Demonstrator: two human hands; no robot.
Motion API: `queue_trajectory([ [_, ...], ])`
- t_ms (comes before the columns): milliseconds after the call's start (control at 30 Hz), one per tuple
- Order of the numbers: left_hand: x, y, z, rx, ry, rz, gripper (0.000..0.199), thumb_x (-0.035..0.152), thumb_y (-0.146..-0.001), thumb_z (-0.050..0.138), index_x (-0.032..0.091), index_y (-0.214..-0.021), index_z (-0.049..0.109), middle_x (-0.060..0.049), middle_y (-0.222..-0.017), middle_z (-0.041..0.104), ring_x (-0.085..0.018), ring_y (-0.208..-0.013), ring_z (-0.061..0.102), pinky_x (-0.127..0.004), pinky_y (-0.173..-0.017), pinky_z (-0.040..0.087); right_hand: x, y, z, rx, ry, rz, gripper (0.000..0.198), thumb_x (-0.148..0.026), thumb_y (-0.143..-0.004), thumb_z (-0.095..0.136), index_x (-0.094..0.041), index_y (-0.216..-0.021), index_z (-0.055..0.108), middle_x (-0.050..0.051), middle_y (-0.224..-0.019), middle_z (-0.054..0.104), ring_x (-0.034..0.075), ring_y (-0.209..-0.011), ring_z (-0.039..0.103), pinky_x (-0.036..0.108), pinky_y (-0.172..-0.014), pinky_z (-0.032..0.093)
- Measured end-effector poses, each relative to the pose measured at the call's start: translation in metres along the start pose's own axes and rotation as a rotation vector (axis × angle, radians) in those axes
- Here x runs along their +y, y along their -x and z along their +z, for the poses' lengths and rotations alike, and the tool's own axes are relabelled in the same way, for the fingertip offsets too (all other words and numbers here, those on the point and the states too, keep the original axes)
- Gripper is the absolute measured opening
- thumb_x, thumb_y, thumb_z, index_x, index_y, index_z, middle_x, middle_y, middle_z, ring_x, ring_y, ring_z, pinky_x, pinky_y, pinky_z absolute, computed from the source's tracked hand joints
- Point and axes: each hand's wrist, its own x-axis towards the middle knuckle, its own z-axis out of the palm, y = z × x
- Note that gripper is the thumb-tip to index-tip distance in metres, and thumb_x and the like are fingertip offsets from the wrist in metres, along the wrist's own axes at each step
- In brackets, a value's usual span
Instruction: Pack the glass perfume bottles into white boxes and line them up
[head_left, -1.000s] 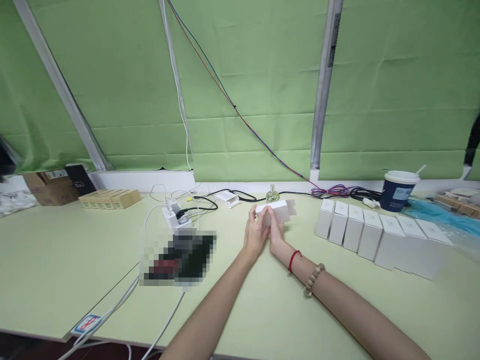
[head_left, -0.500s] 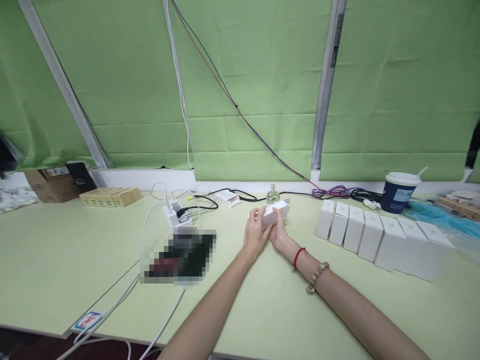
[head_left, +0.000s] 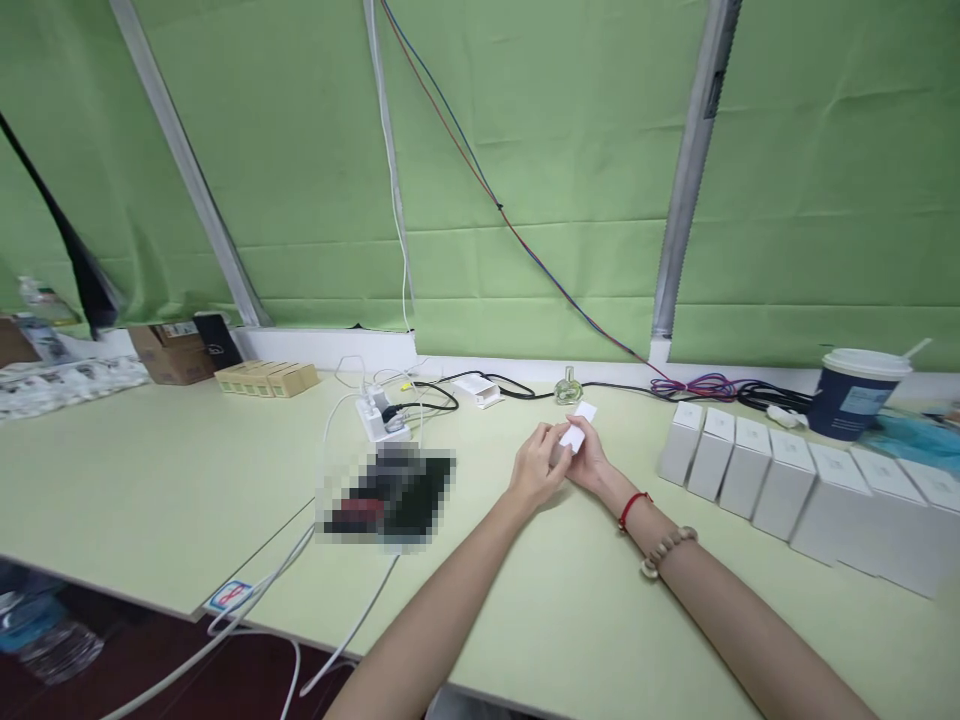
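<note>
Both hands hold one small white box [head_left: 574,436] above the middle of the table. My left hand [head_left: 537,466] has its fingers curled on the box's left side. From the right, my right hand [head_left: 592,462] wraps round it, and the fingers hide much of the box. A white flap or panel sticks up past the fingertips. Just behind the hands stands a small glass perfume bottle [head_left: 568,386] with greenish liquid. An open white box [head_left: 478,390] lies on its side farther left.
A row of several white boxes [head_left: 780,480] stands at the right, with a dark blue paper cup [head_left: 855,396] behind. A power strip [head_left: 381,415] with cables lies left of the hands, near a pixelated dark object [head_left: 390,500]. Yellow boxes [head_left: 268,379] sit at the back left.
The view has swung left, so things appear farther right. The box in my hands has turned and is now more covered by the fingers; both hands still hold it.
</note>
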Motion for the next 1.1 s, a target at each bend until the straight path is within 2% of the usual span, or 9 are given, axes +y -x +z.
queue_trajectory([
  [67, 0.002, 0.000, -0.001, 0.004, 0.043, -0.047, 0.036, 0.033, -0.092, 0.026, 0.024, -0.121, 0.045, -0.004, -0.102, 0.052, -0.015, -0.094, 0.052, -0.028, -0.082, 0.043, -0.001, 0.003, 0.001, 0.003, -0.073, 0.080, 0.017, -0.033, -0.065, 0.062, -0.020, -0.065, 0.051, -0.002, -0.053, 0.058, 0.013, -0.049, 0.053, 0.025, -0.050, 0.045],
  [200, 0.001, -0.001, 0.000, 0.011, 0.059, -0.102, 0.038, 0.036, -0.092, 0.024, 0.023, -0.121, 0.045, -0.005, -0.105, 0.051, -0.017, -0.097, 0.050, -0.032, -0.087, 0.041, -0.001, 0.006, 0.005, 0.002, -0.075, 0.098, 0.011, -0.027, -0.065, 0.060, -0.019, -0.066, 0.053, -0.003, -0.056, 0.058, 0.011, -0.050, 0.052, 0.023, -0.050, 0.044],
  [433, 0.000, -0.001, 0.001, -0.038, 0.048, -0.137, 0.040, 0.040, -0.089, 0.033, 0.023, -0.124, 0.042, -0.006, -0.114, 0.050, -0.019, -0.106, 0.046, -0.036, -0.094, 0.035, 0.001, 0.003, 0.004, -0.003, -0.061, 0.091, 0.013, -0.031, -0.069, 0.057, -0.018, -0.067, 0.055, -0.001, -0.058, 0.060, 0.013, -0.053, 0.054, 0.024, -0.053, 0.045],
  [567, 0.000, -0.001, 0.002, -0.048, 0.008, -0.199, 0.046, 0.042, -0.088, 0.031, 0.021, -0.128, 0.039, -0.008, -0.118, 0.048, -0.021, -0.108, 0.045, -0.038, -0.095, 0.033, 0.001, 0.003, 0.005, -0.018, -0.065, 0.123, 0.018, -0.036, -0.073, 0.055, -0.018, -0.073, 0.058, -0.001, -0.061, 0.062, 0.013, -0.055, 0.055, 0.025, -0.055, 0.046],
  [733, 0.001, -0.001, 0.004, -0.029, -0.019, -0.247, 0.046, 0.040, -0.088, 0.029, 0.018, -0.128, 0.038, -0.010, -0.122, 0.048, -0.022, -0.113, 0.043, -0.040, -0.097, 0.031, 0.002, 0.002, 0.005, 0.003, -0.065, 0.091, 0.026, -0.044, -0.077, 0.049, -0.020, -0.080, 0.059, -0.001, -0.067, 0.065, 0.017, -0.065, 0.060, 0.028, -0.063, 0.048],
  [933, 0.000, -0.002, 0.004, 0.010, 0.020, -0.270, 0.043, 0.033, -0.087, 0.030, 0.019, -0.127, 0.039, -0.009, -0.122, 0.049, -0.021, -0.112, 0.045, -0.038, -0.096, 0.033, 0.006, -0.004, 0.000, -0.088, 0.008, 0.113, 0.017, -0.036, -0.074, 0.053, -0.020, -0.078, 0.057, -0.002, -0.065, 0.064, 0.015, -0.064, 0.059, 0.027, -0.064, 0.048],
  [1100, -0.002, -0.003, 0.003, 0.013, 0.063, -0.272, 0.044, 0.033, -0.087, 0.030, 0.018, -0.128, 0.039, -0.010, -0.123, 0.048, -0.021, -0.114, 0.045, -0.038, -0.098, 0.033, 0.007, -0.006, -0.003, -0.098, 0.013, 0.101, 0.015, -0.031, -0.072, 0.056, -0.020, -0.082, 0.057, -0.002, -0.068, 0.064, 0.013, -0.059, 0.057, 0.026, -0.064, 0.047],
])
